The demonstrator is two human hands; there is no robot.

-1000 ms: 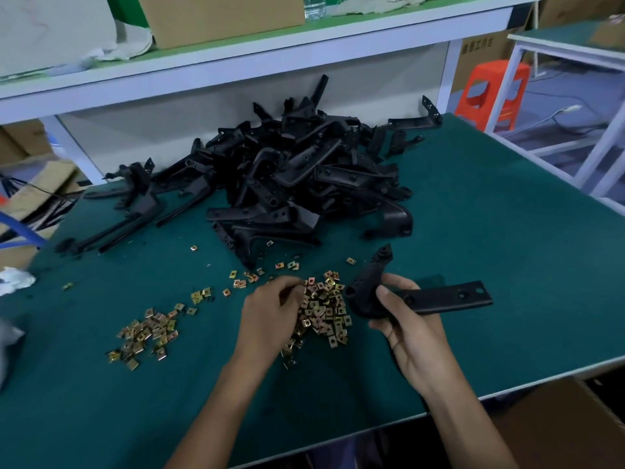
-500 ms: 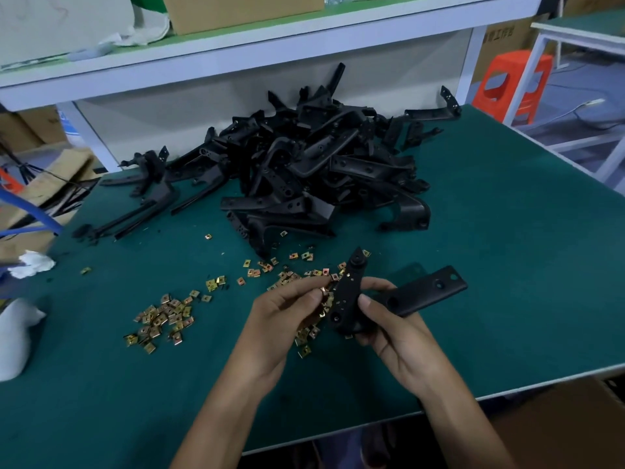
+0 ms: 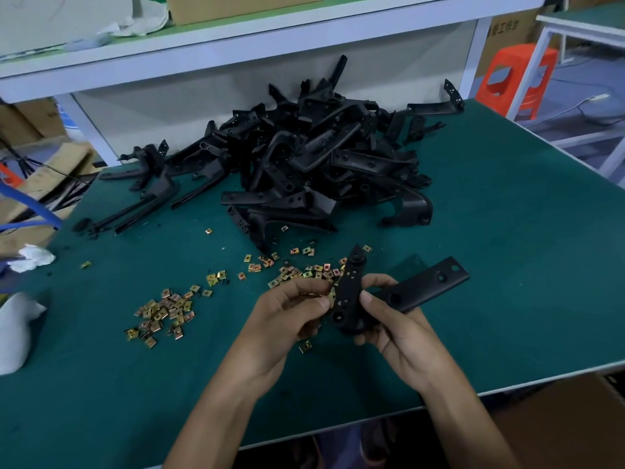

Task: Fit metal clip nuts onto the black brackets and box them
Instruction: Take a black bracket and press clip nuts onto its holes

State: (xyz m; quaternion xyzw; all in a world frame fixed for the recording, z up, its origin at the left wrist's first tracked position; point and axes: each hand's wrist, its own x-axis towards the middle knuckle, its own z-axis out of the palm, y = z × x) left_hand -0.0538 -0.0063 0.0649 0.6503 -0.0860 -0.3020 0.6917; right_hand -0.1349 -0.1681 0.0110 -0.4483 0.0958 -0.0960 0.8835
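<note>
early on: right hand grips 1 bracket, left hand pinches a nut at it; pile & loose nuts await.

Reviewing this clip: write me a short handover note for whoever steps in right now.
Right hand: grips a bracket above the table.
Left hand: pinches a nut at the bracket's edge.
Stock: pile of brackets at the back, loose nuts scattered in front of it.
Done: the nut is not visibly seated; nothing boxed in view.
Left: push this nut on, box the bracket, work through the pile.
</note>
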